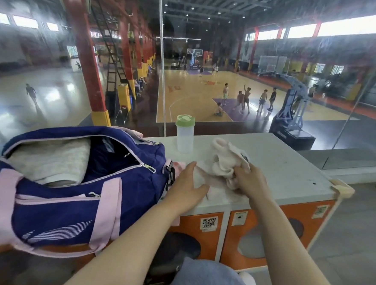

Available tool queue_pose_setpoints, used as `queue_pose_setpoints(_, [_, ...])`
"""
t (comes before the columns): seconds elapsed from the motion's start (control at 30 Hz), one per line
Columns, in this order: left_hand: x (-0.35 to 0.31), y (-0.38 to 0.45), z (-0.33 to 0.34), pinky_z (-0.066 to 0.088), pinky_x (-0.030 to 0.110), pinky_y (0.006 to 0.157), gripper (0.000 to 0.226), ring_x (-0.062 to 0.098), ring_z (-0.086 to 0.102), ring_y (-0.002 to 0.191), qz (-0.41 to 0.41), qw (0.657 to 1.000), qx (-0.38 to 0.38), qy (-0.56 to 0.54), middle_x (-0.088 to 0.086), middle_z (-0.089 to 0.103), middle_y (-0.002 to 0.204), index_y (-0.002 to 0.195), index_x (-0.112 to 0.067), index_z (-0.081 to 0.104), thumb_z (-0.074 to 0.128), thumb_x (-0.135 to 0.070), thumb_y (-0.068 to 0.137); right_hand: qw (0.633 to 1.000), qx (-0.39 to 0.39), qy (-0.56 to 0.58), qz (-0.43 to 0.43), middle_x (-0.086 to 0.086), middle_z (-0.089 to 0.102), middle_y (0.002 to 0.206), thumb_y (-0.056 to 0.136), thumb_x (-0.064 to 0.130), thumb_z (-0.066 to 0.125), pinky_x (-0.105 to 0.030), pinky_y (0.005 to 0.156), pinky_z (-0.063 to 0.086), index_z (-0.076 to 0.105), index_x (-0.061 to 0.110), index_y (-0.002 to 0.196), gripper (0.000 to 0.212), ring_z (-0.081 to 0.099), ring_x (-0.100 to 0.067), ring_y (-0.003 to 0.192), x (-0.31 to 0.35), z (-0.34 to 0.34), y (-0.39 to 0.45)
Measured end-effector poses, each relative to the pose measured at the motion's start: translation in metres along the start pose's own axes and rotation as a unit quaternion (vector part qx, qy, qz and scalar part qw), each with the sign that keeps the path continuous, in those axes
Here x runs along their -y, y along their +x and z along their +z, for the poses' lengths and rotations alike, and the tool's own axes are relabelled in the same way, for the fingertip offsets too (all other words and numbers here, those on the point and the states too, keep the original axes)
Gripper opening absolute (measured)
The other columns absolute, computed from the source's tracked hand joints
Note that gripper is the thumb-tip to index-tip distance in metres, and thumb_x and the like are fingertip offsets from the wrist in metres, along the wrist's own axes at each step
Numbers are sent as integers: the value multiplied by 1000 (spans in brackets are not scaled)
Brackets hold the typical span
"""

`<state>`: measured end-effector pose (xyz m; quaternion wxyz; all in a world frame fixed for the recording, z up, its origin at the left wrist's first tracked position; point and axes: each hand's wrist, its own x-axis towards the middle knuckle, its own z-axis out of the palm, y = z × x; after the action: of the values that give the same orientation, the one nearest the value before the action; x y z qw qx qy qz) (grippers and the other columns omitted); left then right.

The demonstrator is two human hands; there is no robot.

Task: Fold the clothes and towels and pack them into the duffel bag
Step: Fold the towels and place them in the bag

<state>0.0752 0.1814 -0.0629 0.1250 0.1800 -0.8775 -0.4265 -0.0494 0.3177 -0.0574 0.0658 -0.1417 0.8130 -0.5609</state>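
Observation:
A navy duffel bag [64, 204] with pink straps stands open at the left of the white cabinet top [284, 164]. A folded grey-white garment [52, 160] lies inside the bag. Just right of the bag, a small pale pink towel [224, 160] lies bunched on the top. My left hand [185, 184] lies flat with straight fingers on the towel's left part. My right hand [249, 178] grips the towel's bunched right part, with the cloth rising above its fingers.
A clear shaker bottle [184, 136] with a green lid stands behind the towel near the glass wall. The cabinet front below has orange doors [277, 229] with round holes. Beyond the glass is a basketball court with people.

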Motion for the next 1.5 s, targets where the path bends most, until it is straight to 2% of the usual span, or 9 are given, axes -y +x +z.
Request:
queue_pose_setpoints(0.2, [-2,1,-3,43,5,84,64,-21,50,105,46,993,27,-104,-34,45,122,140,-36,32,69,-35,88,947,-19,312,66,-11,67,77,95,27,51,-39,66,59,67,12,92,22,66,-21,67,6,26,-40])
queue_pose_setpoints(0.37, [4,12,0,48,34,98,45,10,59,111,23,994,-33,-99,-9,63,121,130,-26,50,62,-43,90,934,-37,352,46,-17,70,85,102,43,40,-40,68,58,68,11,99,43,68,-29,75,2,49,-53])
queue_pose_setpoints(0.53, [4,15,-8,47,20,80,24,11,62,101,7,980,-103,-168,-5,68,108,114,-22,62,45,-34,102,951,-89,297,-21,-16,70,95,104,36,39,-41,61,59,63,17,104,30,69,-29,75,-7,44,-54])
queue_pose_setpoints(0.63, [3,18,-8,49,31,86,28,17,63,101,11,973,-153,-174,2,67,106,107,-17,63,42,-35,102,945,-139,287,-68,-10,65,90,104,19,37,-37,59,58,55,24,114,21,64,-23,64,-4,39,-59])
queue_pose_setpoints(0.8, [-5,14,-19,47,29,95,22,13,57,110,119,946,-241,-183,0,62,115,118,-19,58,43,-22,103,929,-184,296,-121,4,64,122,105,20,38,-42,89,57,55,26,134,34,66,-16,108,3,33,-63])
queue_pose_setpoints(0.97, [-16,5,-21,49,21,88,21,4,62,101,184,952,-161,-184,-7,69,106,115,-18,63,48,-16,101,972,1,162,-172,28,53,123,94,22,63,-13,90,50,39,36,142,56,52,18,109,13,35,-72])
queue_pose_setpoints(1.03, [-15,6,-16,50,26,92,25,8,63,106,197,958,-116,-173,-4,69,112,121,-15,64,50,-17,100,978,40,87,-188,27,53,125,87,29,71,-11,86,49,34,39,143,67,53,13,111,14,40,-73])
queue_pose_setpoints(1.23, [-8,7,-17,35,21,107,45,2,48,123,248,962,-63,-97,-13,56,129,130,-22,55,61,-11,87,979,-112,54,-159,11,60,94,88,23,65,-16,65,40,53,25,104,21,56,3,83,10,29,-63])
queue_pose_setpoints(1.5, [35,20,-12,43,40,103,46,22,49,124,60,985,-75,142,2,56,133,137,-18,50,57,-22,92,951,-135,247,-130,4,63,94,91,9,59,-20,67,50,57,17,101,13,61,-5,82,20,8,-62])
